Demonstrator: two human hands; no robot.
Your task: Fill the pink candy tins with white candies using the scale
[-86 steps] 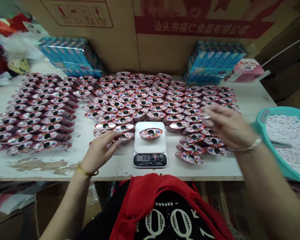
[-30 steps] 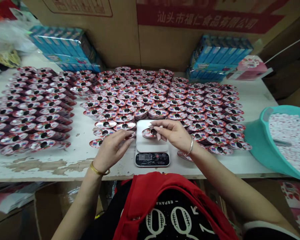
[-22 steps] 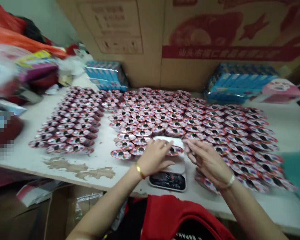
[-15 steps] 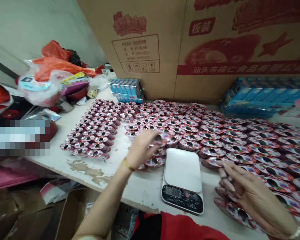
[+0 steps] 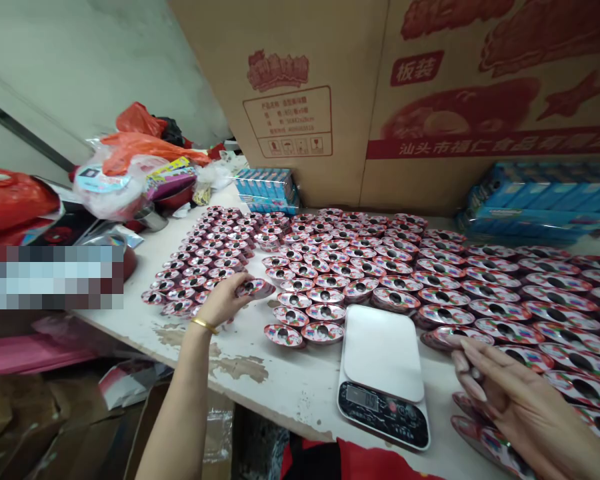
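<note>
My left hand (image 5: 225, 300) grips a red and white oval packet (image 5: 253, 287) by its end, over the gap beside the left group of packets (image 5: 197, 261). Many similar packets (image 5: 325, 295) stand in rows across the table. A white digital scale (image 5: 383, 353) has nothing on its plate; its small display is hard to read. To the right of the scale, my right hand (image 5: 500, 380) is closed with thumb and fingertips together above the front packets (image 5: 490, 443). What it holds, if anything, is hidden.
Large cardboard boxes (image 5: 347, 170) stand behind the rows. Blue wrapped packs (image 5: 267, 190) sit in front of them, with more (image 5: 545, 203) at right. Plastic bags (image 5: 110, 190) and bowls crowd the back left. The table's front edge (image 5: 260, 405) runs below the scale.
My left hand has moved left with the packet, from near the scale to the left group. My right hand keeps its pose beside the scale. The view has shifted slightly.
</note>
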